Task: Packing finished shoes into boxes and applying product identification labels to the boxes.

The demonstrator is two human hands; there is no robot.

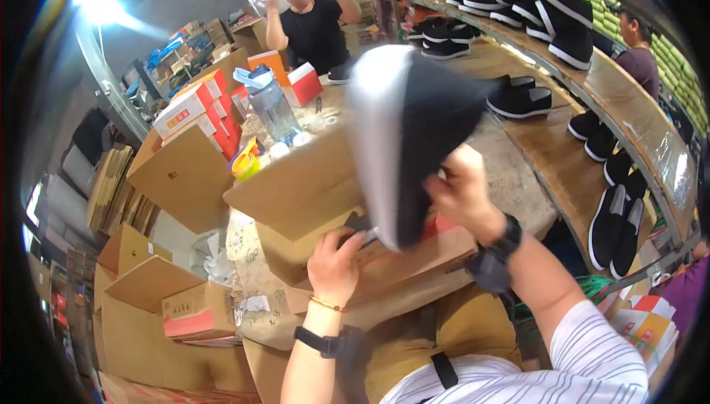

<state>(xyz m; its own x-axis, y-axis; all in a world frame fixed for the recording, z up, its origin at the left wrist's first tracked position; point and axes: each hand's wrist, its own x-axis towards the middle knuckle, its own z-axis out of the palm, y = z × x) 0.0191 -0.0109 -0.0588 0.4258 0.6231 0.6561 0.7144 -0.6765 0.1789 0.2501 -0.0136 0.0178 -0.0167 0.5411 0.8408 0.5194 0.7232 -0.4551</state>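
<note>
Striped sleeve [592,359] filled the lower right corner, nearest the lens, and from it the person's right forearm rose to the right hand [462,189], which was clamped on a black shoe with a white sole [410,130], held upright and blurred above an open cardboard shoebox [384,256]. Just below it the left hand [334,263] lay on the box's near edge, fingers curled onto the cardboard; whether they gripped it or only rested there could not be told. Both wrists wore dark straps.

The box sat on a worktable [248,256] covered in scribbled paper, crowded with flat brown cartons. Farther back on the table stood a clear water jug with a blue lid [272,104], a yellow tape roll [245,166] and a stack of red-and-white shoeboxes [200,112]. To the left, large open cardboard cartons [148,285] stood beside the table, one holding a small red-banded box [198,311].

Along the right ran a curved wooden shelving rack [569,160], bent by the lens, its tiers lined with pairs of black shoes with white soles [518,1]. Another person in a black shirt [314,23] stood at the far end of the table with both arms raised, and a person in a dark top [640,56] stood beyond the rack on the right. Bright light glared from the upper left of the storeroom
</note>
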